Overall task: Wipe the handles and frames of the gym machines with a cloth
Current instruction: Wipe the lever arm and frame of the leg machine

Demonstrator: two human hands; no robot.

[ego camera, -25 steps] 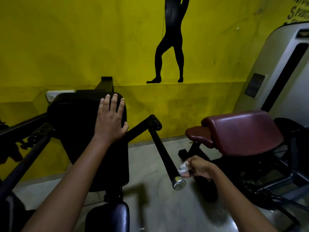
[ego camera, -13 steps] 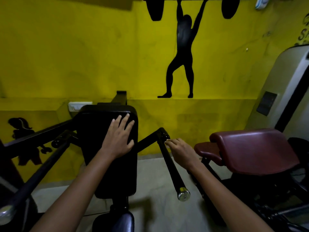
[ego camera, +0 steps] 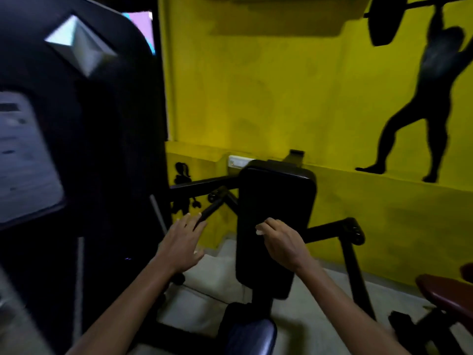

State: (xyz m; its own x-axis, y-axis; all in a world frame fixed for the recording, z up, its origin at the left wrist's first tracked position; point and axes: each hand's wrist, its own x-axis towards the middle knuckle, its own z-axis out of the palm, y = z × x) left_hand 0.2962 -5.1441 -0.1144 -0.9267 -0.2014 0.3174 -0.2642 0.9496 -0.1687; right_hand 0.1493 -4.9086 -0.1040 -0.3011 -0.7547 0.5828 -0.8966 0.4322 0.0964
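Observation:
A black gym machine stands before me with an upright black back pad (ego camera: 275, 216). My right hand (ego camera: 281, 242) rests curled against the pad's front, with a scrap of white cloth (ego camera: 259, 228) showing at its fingertips. My left hand (ego camera: 183, 243) is spread open in the air, its fingertips at the lower end of the machine's left black handle bar (ego camera: 213, 204). The right handle bar (ego camera: 350, 254) angles down on the pad's right side, apart from both hands. A dark seat (ego camera: 252, 334) sits below the pad.
A tall black weight-stack housing (ego camera: 84, 149) with a grey label fills the left side, close by. The yellow wall (ego camera: 281, 98) with a black weightlifter silhouette is behind. A maroon padded bench (ego camera: 445, 290) stands at the lower right. Pale floor shows below the pad.
The view has swung left. My right hand has left the right handle bar and moved onto the back pad. My left hand has come off the pad and moved toward the left handle bar.

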